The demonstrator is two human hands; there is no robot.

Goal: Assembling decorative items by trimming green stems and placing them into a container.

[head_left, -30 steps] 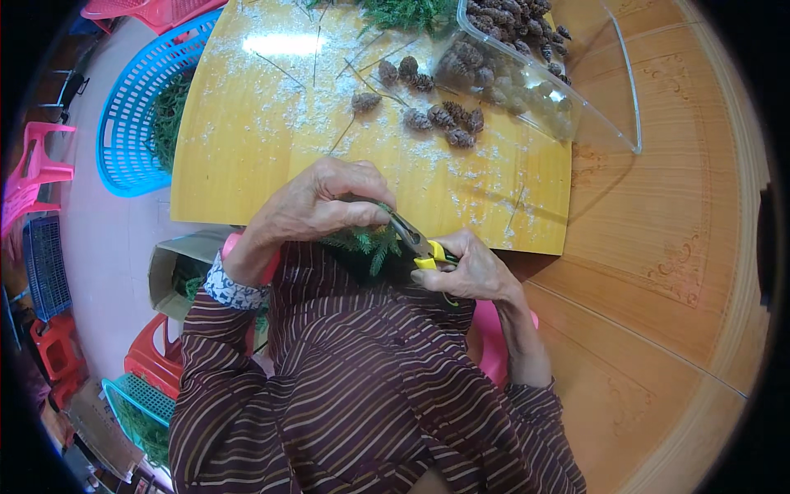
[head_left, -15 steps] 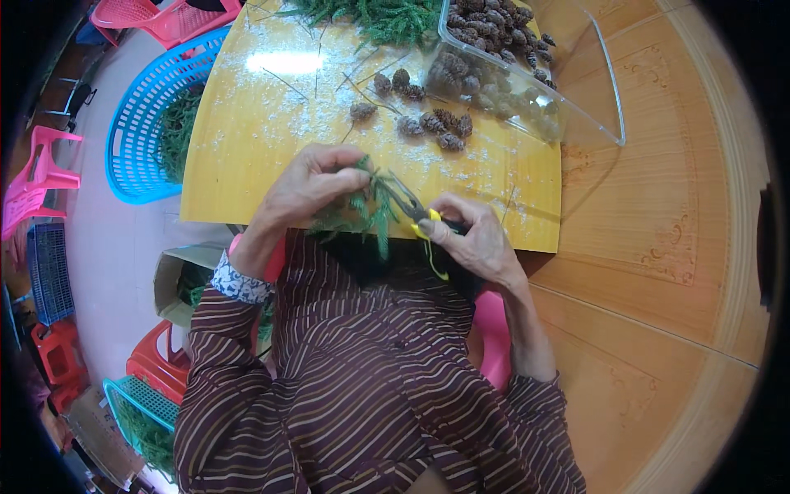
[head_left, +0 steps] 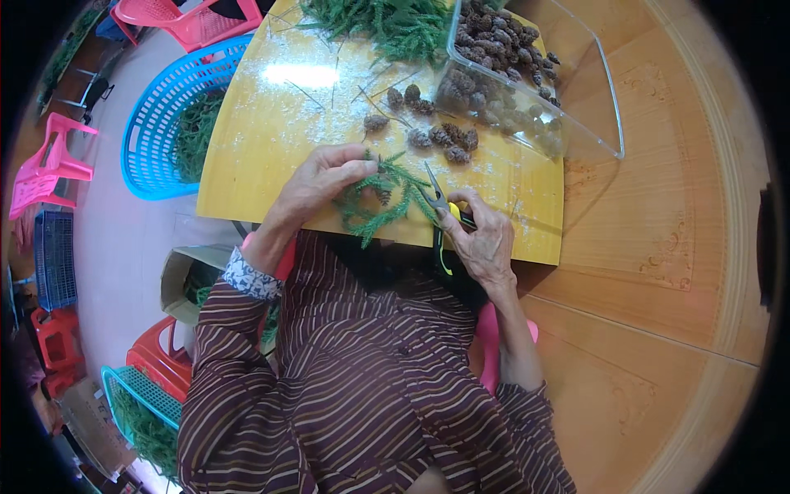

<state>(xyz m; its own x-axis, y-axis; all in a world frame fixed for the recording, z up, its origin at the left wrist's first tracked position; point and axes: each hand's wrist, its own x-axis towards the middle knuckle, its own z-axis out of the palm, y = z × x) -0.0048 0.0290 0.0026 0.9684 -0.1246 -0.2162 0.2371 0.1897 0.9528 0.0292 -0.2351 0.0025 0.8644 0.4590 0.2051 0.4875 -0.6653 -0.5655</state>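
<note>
My left hand (head_left: 325,177) grips a sprig (head_left: 380,198), right hand (head_left: 484,239) clamps snips (head_left: 439,206); bin (head_left: 605,99) half full, greens (head_left: 395,20) remain.

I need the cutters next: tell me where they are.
Head view: the cutters are in the right hand at the yellow table's near edge, tips at the green sprig.

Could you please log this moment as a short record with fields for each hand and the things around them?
left hand: holds green conifer sprig on yellow board
right hand: grips yellow-handled snips, blades at the sprig
loose cones: on board beyond the sprig
clear bin: holds cones
blue basket: green cuttings inside
</note>
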